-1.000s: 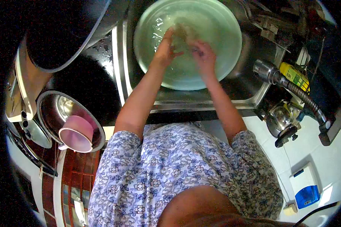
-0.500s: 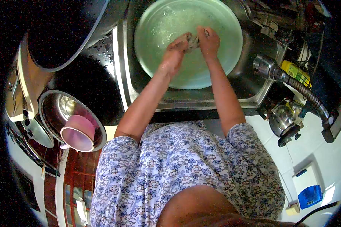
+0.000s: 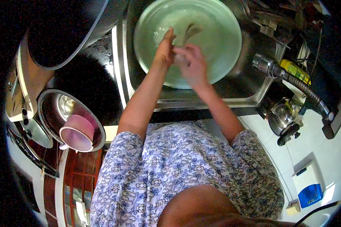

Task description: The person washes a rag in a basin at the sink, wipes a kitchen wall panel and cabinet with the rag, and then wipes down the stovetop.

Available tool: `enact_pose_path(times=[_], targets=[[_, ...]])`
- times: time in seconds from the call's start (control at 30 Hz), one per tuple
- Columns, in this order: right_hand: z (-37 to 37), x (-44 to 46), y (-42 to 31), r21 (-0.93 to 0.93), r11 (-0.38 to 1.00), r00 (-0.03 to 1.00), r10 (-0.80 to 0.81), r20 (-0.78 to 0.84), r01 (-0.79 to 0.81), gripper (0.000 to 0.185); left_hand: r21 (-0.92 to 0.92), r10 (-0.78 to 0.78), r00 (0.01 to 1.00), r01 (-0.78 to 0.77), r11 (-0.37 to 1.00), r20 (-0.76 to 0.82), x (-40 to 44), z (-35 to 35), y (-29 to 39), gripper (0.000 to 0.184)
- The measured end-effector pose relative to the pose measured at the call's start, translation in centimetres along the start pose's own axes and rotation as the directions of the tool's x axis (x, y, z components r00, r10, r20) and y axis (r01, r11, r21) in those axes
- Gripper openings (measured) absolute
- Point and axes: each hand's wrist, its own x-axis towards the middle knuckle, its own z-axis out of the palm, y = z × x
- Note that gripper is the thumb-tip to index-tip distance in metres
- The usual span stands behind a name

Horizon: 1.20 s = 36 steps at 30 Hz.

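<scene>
A pale green basin (image 3: 231, 56) of cloudy water sits in the steel sink. My left hand (image 3: 166, 48) is over its left half, turned edge-on, with fingers stretched out and nothing visible in them. Beside it, my right hand (image 3: 193, 66) is smeared by motion; its fingers look apart and reach toward my left palm. Whether the two hands touch, I cannot tell. Just beyond my fingers, a greyish-brown, limp-looking thing (image 3: 193, 30) shows blurred in the basin; its kind cannot be made out.
The metal sink rim (image 3: 212, 103) runs along my side. A flexible tap hose with a spray head (image 3: 265, 64) and a yellow bottle (image 3: 294, 72) are at the right. On the left, a pink mug (image 3: 76, 132) rests in a steel bowl (image 3: 49, 102).
The greyish thing that was between both hands now lies farther off in the basin, apart from my left hand. My right hand has swung left and nearer to me; my left has shifted left.
</scene>
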Motion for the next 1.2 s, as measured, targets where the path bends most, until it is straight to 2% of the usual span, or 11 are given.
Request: enact_pose_path(times=[0.07,0.2,0.3,0.4,0.53,0.63,0.73,0.87,0.97,1.03,1.2], targets=[[0.4,-1.8,-3.4,0.055,0.996,0.997,-0.073,-0.034,0.075,0.027,-0.065,0.010,0.992,-0.002,0.998,0.126,-0.9,0.9,0.4,0.051],[2.4,-0.3,-0.9,-0.025,0.980,0.952,-0.198,-0.234,0.198,0.017,0.093,0.367,0.927,-0.373,0.923,0.077,1.2,-2.5,-4.6,0.034],[2.5,3.7,3.9,-0.266,0.933,0.969,0.241,-0.045,-0.244,0.026,-0.092,0.188,0.981,-0.191,0.977,-0.042,-2.0,0.7,-3.3,0.033],[2.3,4.7,9.9,-0.484,0.860,0.976,0.212,0.046,-0.164,0.032,0.061,0.235,0.962,-0.228,0.972,-0.142,-3.0,1.6,-3.5,0.035],[0.6,6.5,12.0,-0.217,0.967,0.932,0.049,-0.360,-0.134,0.035,0.424,0.376,0.926,-0.357,0.833,0.041,-1.1,-1.1,-1.0,0.050],[2.2,5.2,15.7,-0.488,0.868,0.985,0.009,-0.171,-0.092,0.034,0.445,0.321,0.946,-0.267,0.855,-0.048,-0.8,-2.3,0.3,0.071],[3.6,3.0,12.4,-0.165,0.975,0.988,0.141,-0.056,-0.148,0.031,0.319,0.190,0.982,-0.178,0.931,-0.005,1.4,-3.3,0.0,0.069],[2.3,-0.2,-0.7,0.209,0.978,0.999,0.008,-0.047,0.002,0.027,0.030,-0.022,0.997,0.020,0.999,0.069,4.3,-2.9,0.1,0.056],[1.6,-1.7,-5.6,0.214,0.940,0.963,-0.249,-0.107,0.267,0.023,-0.031,0.276,0.949,-0.275,0.961,0.152,5.8,-3.7,-1.8,0.043],[1.9,-0.7,-4.5,0.045,0.972,0.968,-0.223,-0.116,0.229,0.020,0.391,0.514,0.827,-0.561,0.730,0.226,4.3,-3.8,-2.3,0.036],[3.1,3.2,-0.4,-0.004,0.970,0.932,-0.235,-0.277,0.244,0.022,0.517,0.686,0.722,-0.623,0.587,0.092,0.3,-0.4,-1.2,0.038]])
